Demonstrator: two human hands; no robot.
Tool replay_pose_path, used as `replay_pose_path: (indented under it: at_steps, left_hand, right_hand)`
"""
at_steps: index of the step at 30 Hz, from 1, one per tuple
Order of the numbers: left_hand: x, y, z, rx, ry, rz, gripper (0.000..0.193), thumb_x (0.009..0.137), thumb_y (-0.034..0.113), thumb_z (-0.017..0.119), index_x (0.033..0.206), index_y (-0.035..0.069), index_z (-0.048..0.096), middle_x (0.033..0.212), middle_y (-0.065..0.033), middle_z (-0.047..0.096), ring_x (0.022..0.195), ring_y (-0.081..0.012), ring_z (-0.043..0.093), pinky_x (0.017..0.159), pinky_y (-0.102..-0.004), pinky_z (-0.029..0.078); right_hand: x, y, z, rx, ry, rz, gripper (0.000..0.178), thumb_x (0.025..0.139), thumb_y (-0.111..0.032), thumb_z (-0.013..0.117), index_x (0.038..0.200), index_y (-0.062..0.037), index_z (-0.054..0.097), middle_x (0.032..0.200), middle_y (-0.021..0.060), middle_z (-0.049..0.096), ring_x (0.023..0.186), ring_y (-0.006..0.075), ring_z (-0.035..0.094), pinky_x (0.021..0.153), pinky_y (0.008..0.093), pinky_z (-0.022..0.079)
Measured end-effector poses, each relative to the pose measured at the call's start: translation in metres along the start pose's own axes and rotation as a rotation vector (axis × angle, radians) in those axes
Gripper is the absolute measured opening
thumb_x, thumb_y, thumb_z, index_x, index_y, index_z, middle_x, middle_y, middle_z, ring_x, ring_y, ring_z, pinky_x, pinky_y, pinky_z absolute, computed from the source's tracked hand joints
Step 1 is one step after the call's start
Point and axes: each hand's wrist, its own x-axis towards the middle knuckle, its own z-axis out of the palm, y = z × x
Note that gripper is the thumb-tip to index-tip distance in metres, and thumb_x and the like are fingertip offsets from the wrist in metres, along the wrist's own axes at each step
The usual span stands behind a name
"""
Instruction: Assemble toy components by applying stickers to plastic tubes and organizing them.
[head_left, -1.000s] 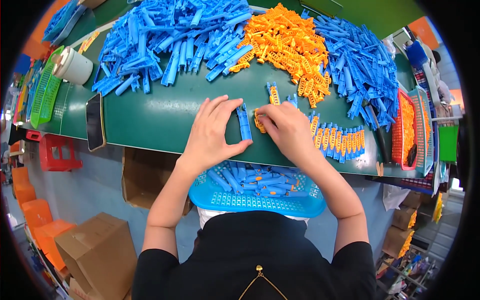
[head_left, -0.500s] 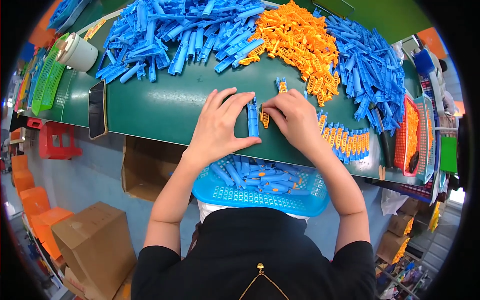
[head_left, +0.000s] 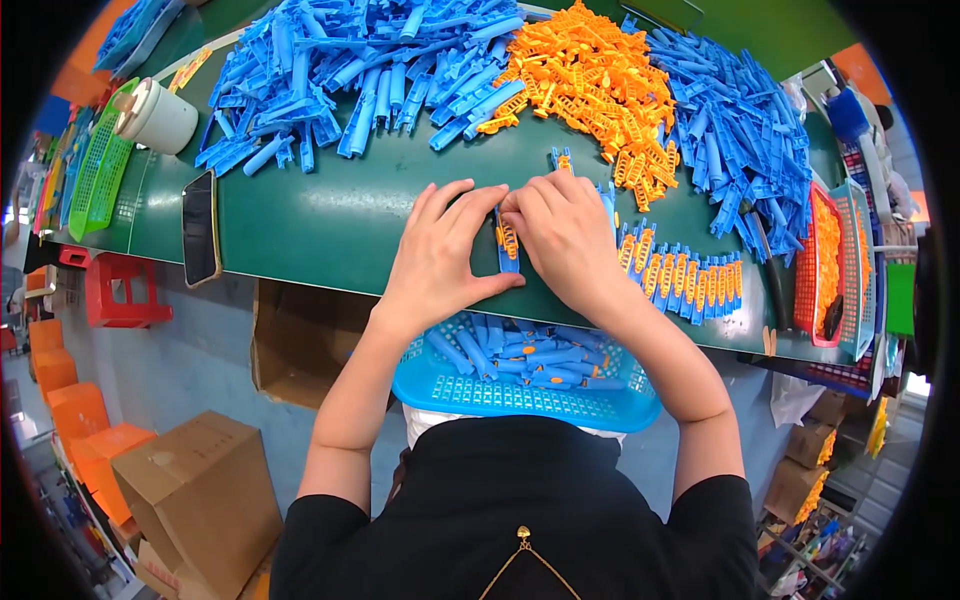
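On the green table, my left hand [head_left: 438, 252] steadies a long blue plastic shell [head_left: 509, 266], its thumb at the near end and fingertips at the far end. My right hand [head_left: 568, 240] is closed, pressing an orange ladder-like plastic piece [head_left: 507, 238] into the open side of that shell. The right fingers partly cover the far end of both pieces. To the right of my right hand runs a curved row of blue shells with orange pieces in them [head_left: 680, 279]. Another such shell [head_left: 563, 160] lies just beyond my right hand.
Heaps of blue shells [head_left: 300, 70] and orange pieces [head_left: 590, 80] cover the far side, with more blue shells [head_left: 735, 130] at right. A phone [head_left: 200, 228] lies by the left edge. A blue basket [head_left: 470, 398] of blue parts sits below the table edge. A red basket [head_left: 808, 280] stands right.
My right hand has moved left and brought the orange piece from beside the blue shell into it. The left hand keeps its place at the shell.
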Motion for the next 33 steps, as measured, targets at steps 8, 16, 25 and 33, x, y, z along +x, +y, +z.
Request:
replay_pose_path:
  at_steps: [8, 16, 25, 33]
  left_hand:
    - [0.0, -0.001, 0.001, 0.015, -0.003, 0.019, 0.081, 0.059, 0.033, 0.086, 0.13, 0.011, 0.052, 0.127, -0.0065, 0.057, 0.124, -0.0315, 0.048, 0.11, -0.0522, 0.031]
    - [0.019, -0.015, -0.02, -0.188, 0.115, -0.015, 0.05, 0.072, 0.02, 0.079, 0.117, 0.007, 0.063, 0.12, -0.0098, 0.062, 0.114, -0.0296, 0.055, 0.101, -0.0391, 0.041]
    - [0.104, -0.059, -0.006, 0.663, 0.166, 0.312, 0.015, 0.075, 0.008, 0.064, 0.089, 0.009, 0.061, 0.086, -0.0047, 0.058, 0.086, -0.0239, 0.056, 0.08, -0.0372, 0.046]
    - [0.061, -0.056, -0.021, 0.551, 0.12, 0.149, 0.036, 0.075, -0.006, 0.058, 0.11, 0.002, 0.057, 0.104, -0.0123, 0.055, 0.09, -0.0279, 0.059, 0.077, -0.0359, 0.053]
  right_hand:
    - [-0.004, 0.0, 0.007, -0.103, 0.026, -0.052, 0.012, 0.077, -0.011, 0.066, 0.087, -0.0076, 0.059, 0.084, 0.0047, 0.059, 0.085, 0.0232, 0.055, 0.077, 0.0367, 0.043]
    - [-0.014, 0.0, 0.002, -0.118, 0.015, -0.112, 0.013, 0.076, -0.012, 0.064, 0.089, -0.0078, 0.061, 0.085, 0.004, 0.058, 0.085, 0.0218, 0.056, 0.077, 0.0349, 0.046]
    - [0.021, 0.066, -0.035, 0.248, -0.113, 0.39, 0.017, 0.081, -0.016, 0.069, 0.095, -0.0063, 0.074, 0.08, 0.009, 0.066, 0.076, 0.0268, 0.063, 0.068, 0.0364, 0.05]
    - [0.05, 0.104, 0.015, -0.276, 0.017, 0.089, 0.009, 0.077, -0.013, 0.068, 0.084, -0.0079, 0.069, 0.087, 0.0052, 0.064, 0.092, 0.025, 0.06, 0.077, 0.036, 0.051]
